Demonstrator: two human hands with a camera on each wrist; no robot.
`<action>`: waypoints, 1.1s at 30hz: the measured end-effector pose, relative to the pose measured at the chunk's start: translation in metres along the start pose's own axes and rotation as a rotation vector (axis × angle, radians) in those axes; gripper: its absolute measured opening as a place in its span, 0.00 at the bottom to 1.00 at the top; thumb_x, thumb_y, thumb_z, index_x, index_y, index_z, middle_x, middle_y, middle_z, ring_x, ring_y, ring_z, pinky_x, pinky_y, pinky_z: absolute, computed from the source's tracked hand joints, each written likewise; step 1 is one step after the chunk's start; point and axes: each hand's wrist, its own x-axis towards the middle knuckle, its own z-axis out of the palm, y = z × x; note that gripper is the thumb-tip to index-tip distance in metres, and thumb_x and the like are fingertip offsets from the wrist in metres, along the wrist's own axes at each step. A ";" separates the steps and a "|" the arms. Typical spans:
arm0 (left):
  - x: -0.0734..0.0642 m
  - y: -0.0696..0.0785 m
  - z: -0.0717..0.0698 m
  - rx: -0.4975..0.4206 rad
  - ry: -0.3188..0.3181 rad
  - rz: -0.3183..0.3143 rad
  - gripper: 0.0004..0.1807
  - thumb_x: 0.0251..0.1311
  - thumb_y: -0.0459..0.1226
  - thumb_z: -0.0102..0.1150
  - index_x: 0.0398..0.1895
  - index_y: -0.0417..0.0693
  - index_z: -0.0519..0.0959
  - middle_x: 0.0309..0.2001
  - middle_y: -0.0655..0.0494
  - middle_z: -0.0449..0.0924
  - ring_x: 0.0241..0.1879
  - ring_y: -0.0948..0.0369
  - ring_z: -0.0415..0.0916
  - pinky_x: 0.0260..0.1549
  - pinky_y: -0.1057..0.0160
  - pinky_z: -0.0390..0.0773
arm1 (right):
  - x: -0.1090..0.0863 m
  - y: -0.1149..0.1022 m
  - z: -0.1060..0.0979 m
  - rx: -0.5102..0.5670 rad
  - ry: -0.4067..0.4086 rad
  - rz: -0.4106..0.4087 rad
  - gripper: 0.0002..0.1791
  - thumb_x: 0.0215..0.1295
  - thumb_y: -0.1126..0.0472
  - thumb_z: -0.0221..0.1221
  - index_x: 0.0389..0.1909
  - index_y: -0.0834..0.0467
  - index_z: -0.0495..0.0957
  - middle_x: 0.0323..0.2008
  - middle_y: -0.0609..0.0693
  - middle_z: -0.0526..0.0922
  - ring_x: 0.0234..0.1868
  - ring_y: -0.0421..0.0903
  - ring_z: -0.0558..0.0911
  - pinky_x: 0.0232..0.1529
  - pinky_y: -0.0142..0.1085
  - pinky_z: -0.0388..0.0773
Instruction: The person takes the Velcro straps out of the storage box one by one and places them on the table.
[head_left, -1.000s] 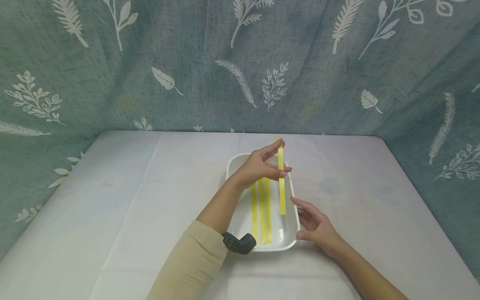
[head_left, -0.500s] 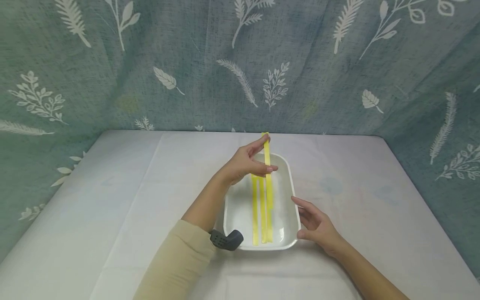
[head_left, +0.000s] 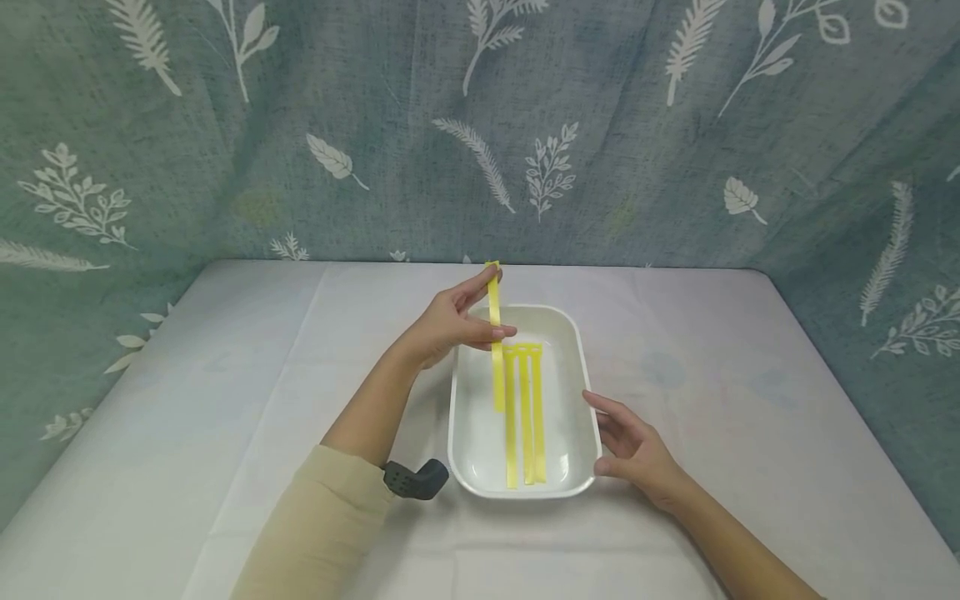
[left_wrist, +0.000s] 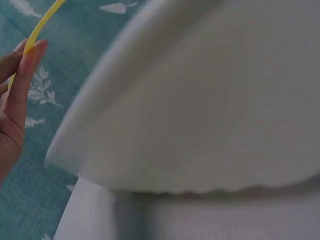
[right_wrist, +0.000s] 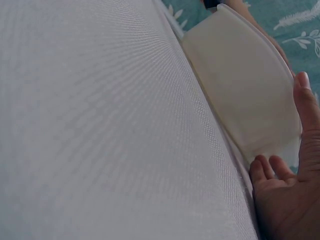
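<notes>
A white rectangular tray (head_left: 564, 392) stands on the table in the head view. Three flat yellow strips (head_left: 512, 433) with wider heads at the far end lie side by side lengthwise in it. My left hand (head_left: 448, 327) pinches a similar yellow strip (head_left: 493, 293), held lengthwise over the tray's left half, left of the lying ones. In the left wrist view the fingertips grip this strip (left_wrist: 44, 22), which bends slightly. My right hand (head_left: 636, 454) rests at the tray's right side, thumb and fingertips spread against its wall (right_wrist: 245, 85), as the right wrist view shows.
A white cloth (head_left: 360, 367) covers the table. Behind it hangs a blue-green curtain (head_left: 390, 150) with a white leaf pattern. A dark wrist device (head_left: 416, 479) sits on the left forearm, just left of the tray's near left corner.
My left hand has moved left with its yellow strip, from the tray's right side across the lying strips to their left. My right hand has stayed at the tray's side.
</notes>
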 end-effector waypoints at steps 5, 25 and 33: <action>-0.010 0.001 -0.012 -0.024 -0.029 0.006 0.49 0.53 0.25 0.63 0.74 0.65 0.52 0.73 0.68 0.50 0.43 0.59 0.83 0.37 0.61 0.82 | 0.000 0.000 0.000 -0.005 0.003 -0.005 0.42 0.56 0.67 0.66 0.69 0.65 0.56 0.64 0.54 0.68 0.61 0.44 0.73 0.61 0.31 0.68; -0.072 0.004 -0.040 0.146 -0.117 0.047 0.53 0.51 0.26 0.66 0.73 0.70 0.50 0.75 0.68 0.44 0.46 0.53 0.82 0.35 0.61 0.82 | 0.000 0.000 -0.001 0.006 0.001 0.002 0.42 0.56 0.66 0.66 0.70 0.65 0.56 0.62 0.53 0.70 0.59 0.43 0.74 0.59 0.31 0.70; -0.085 -0.016 -0.055 0.170 -0.121 0.028 0.55 0.50 0.23 0.65 0.74 0.69 0.48 0.76 0.65 0.40 0.51 0.58 0.79 0.40 0.64 0.81 | 0.000 -0.001 -0.001 -0.002 0.005 0.016 0.42 0.56 0.66 0.66 0.70 0.65 0.56 0.63 0.54 0.69 0.59 0.43 0.74 0.60 0.31 0.69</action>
